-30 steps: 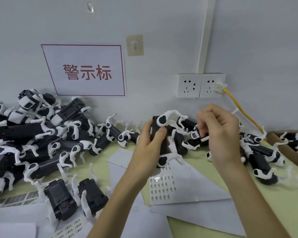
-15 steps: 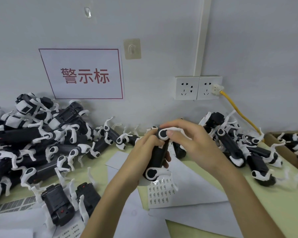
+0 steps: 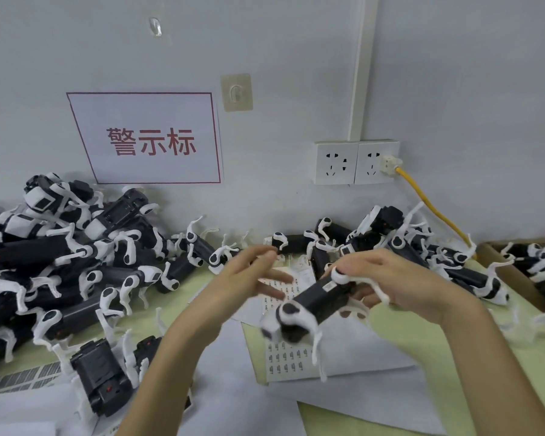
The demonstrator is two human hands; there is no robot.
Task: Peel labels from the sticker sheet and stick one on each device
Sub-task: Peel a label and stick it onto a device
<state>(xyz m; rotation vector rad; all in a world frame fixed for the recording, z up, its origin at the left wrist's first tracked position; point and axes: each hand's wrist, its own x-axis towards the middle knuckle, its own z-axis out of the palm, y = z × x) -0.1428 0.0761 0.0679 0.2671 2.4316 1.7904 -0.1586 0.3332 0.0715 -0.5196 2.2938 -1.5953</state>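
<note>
My right hand (image 3: 387,284) grips a black device with white legs (image 3: 315,302) by its far end, and the device lies tilted over the sticker sheet. A small label shows on its top face. My left hand (image 3: 249,278) hovers beside it with fingers spread and relaxed, holding nothing. The sticker sheet (image 3: 285,360), white with rows of small printed labels, lies on the table under both hands.
A large pile of devices (image 3: 60,262) fills the left side against the wall. More devices (image 3: 422,250) lie at the back right, some in a cardboard box (image 3: 510,272). White backing papers (image 3: 249,413) and a barcode sheet (image 3: 22,377) cover the near table. A yellow cable (image 3: 431,209) runs from the wall socket.
My left hand has let go of the device and opened. My right hand now holds the device alone and has swung it to lie flatter, pointing toward me.
</note>
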